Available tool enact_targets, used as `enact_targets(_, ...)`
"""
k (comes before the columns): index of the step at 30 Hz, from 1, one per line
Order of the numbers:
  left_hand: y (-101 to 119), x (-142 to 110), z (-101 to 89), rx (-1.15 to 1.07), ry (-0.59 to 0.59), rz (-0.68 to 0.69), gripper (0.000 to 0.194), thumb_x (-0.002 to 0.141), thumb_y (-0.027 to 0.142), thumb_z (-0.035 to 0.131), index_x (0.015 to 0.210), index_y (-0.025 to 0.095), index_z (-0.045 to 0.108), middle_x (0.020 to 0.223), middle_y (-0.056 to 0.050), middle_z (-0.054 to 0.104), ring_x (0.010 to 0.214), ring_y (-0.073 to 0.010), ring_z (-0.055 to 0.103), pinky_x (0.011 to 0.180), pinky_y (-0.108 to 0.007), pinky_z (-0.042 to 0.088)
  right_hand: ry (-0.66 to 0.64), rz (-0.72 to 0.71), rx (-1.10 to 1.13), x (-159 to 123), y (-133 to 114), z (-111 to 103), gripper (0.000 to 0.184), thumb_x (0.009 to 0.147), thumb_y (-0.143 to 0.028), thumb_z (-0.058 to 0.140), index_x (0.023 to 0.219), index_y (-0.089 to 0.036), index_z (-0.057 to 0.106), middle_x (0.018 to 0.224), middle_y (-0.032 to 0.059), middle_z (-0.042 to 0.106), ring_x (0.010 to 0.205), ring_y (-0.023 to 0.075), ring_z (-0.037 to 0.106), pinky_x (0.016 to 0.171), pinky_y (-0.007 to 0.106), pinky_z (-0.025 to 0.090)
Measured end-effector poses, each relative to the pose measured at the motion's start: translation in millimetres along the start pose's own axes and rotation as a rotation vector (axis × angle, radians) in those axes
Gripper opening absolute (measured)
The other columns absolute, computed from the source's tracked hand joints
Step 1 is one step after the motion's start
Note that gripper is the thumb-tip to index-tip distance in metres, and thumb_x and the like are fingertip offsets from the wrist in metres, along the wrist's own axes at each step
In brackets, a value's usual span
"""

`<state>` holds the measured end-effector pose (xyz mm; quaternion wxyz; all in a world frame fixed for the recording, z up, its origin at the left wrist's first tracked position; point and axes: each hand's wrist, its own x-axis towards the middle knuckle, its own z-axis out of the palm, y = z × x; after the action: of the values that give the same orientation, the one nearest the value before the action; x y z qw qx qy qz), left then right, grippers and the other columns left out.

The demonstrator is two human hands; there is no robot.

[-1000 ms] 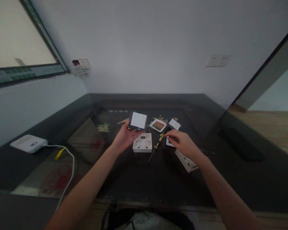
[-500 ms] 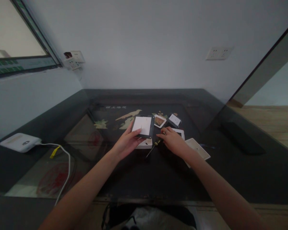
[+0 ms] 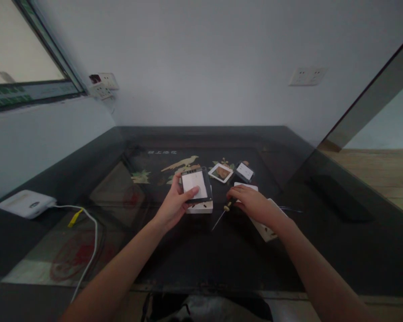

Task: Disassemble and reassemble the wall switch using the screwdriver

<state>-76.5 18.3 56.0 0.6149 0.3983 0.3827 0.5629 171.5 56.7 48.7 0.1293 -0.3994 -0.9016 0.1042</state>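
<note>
Bench, black and glossy (image 3: 177, 264), carries a square white plastic box (image 3: 200, 209). Over the box, the left hand (image 3: 175, 202) closes its grip on one of two dark-framed square white panels (image 3: 189, 182), thumb across its face, seemingly for steadiness; the second panel (image 3: 244, 171) lies beyond the box, rightward. Right of the box, the right hand (image 3: 250, 201) wraps one black-and-yellow screwdriver (image 3: 227, 207), apparently leaving its tip free.

Bare hands (image 3: 176, 201) and forearms (image 3: 134, 250), greyish clothing (image 3: 211, 308) at the lap with a thin, dark, curving line (image 3: 187, 308).
</note>
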Motion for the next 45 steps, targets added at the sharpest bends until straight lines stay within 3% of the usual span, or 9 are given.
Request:
enact_targets(3,-3,4,-2.3,0.033,0.048,0.023,0.074,0.070,0.023,0.081,0.126,0.035,0.035,0.116,-0.003,0.062,0.100,-0.0249,0.066,0.073,-0.037,0.063,0.091,0.053,0.150,-10,7,-20,0.019,0.083,-0.010,0.061,0.098,-0.022,0.066,0.102,0.0070,0.072,0.100,0.0225,0.065,0.088,0.036,0.052)
enact_targets(7,-6,7,-2.6,0.098,0.073,0.060,0.071,0.074,0.025,0.077,0.130,0.036,0.036,0.122,-0.004,0.059,0.109,-0.0279,0.063,0.078,-0.039,0.062,0.297,0.148,0.357,-20,15,-39,0.015,0.083,-0.028,0.066,0.097,-0.023,0.068,0.097,0.0063,0.073,0.091,0.0232,0.068,0.082,0.037,0.054)
enact_targets(10,-7,6,-3.0,0.173,0.068,0.080,0.060,0.076,0.027,0.075,0.127,0.033,0.044,0.121,-0.004,0.059,0.110,-0.0283,0.061,0.083,-0.041,0.060,0.493,0.246,0.521,-23,14,-42,0.020,0.075,-0.034,0.074,0.090,-0.024,0.066,0.084,0.0034,0.070,0.073,0.0196,0.067,0.064,0.031,0.054)
enact_targets(14,-9,4,-4.2,0.287,0.049,0.128,0.058,0.072,0.025,0.077,0.124,0.033,0.052,0.124,-0.002,0.058,0.114,-0.0268,0.057,0.093,-0.038,0.053,0.715,0.318,0.753,-21,6,-37,0.020,0.075,-0.036,0.074,0.084,-0.024,0.060,0.062,-0.0044,0.056,0.047,0.0110,0.053,0.042,0.023,0.044)
enact_targets(22,-14,-2,-1.6,0.463,0.016,0.173,0.051,0.074,0.027,0.076,0.121,0.031,0.057,0.116,-0.001,0.062,0.101,-0.0245,0.058,0.085,-0.034,0.051,0.984,0.225,0.965,-15,-18,-26,0.015,0.088,-0.037,0.064,0.088,-0.023,0.058,0.075,-0.0019,0.065,0.058,0.0125,0.066,0.052,0.026,0.057)
enact_targets(26,-12,-6,1.2,0.513,0.012,0.187,0.045,0.079,0.027,0.073,0.122,0.029,0.057,0.116,-0.001,0.062,0.106,-0.0242,0.057,0.091,-0.034,0.047,1.058,0.128,0.957,-19,-29,-22,0.018,0.086,-0.036,0.068,0.091,-0.023,0.057,0.079,-0.0001,0.072,0.066,0.0186,0.072,0.054,0.031,0.061)
enact_targets(32,-10,-11,4.1,0.542,-0.015,0.194,0.042,0.082,0.025,0.071,0.122,0.030,0.058,0.118,0.000,0.061,0.107,-0.0228,0.057,0.093,-0.032,0.046,1.125,-0.034,0.685,-25,-39,-22,0.008,0.087,-0.024,0.067,0.092,-0.023,0.060,0.078,0.0015,0.073,0.067,0.0169,0.071,0.061,0.031,0.059)
enact_targets(37,-12,-12,3.4,0.523,-0.034,0.187,0.041,0.083,0.024,0.071,0.121,0.030,0.058,0.115,0.000,0.061,0.103,-0.0210,0.058,0.089,-0.030,0.046,1.136,-0.092,0.609,-26,-40,-18,0.011,0.084,-0.022,0.069,0.093,-0.024,0.063,0.080,0.0021,0.071,0.068,0.0191,0.072,0.060,0.033,0.057)
enact_targets(45,-16,-14,4.0,0.447,0.002,0.188,0.034,0.083,0.029,0.073,0.115,0.031,0.060,0.109,0.001,0.060,0.097,-0.0181,0.057,0.081,-0.025,0.046,1.132,-0.059,0.861,-20,-39,-17,0.008,0.087,-0.027,0.067,0.094,-0.025,0.063,0.077,0.0016,0.073,0.058,0.0191,0.068,0.049,0.034,0.057)
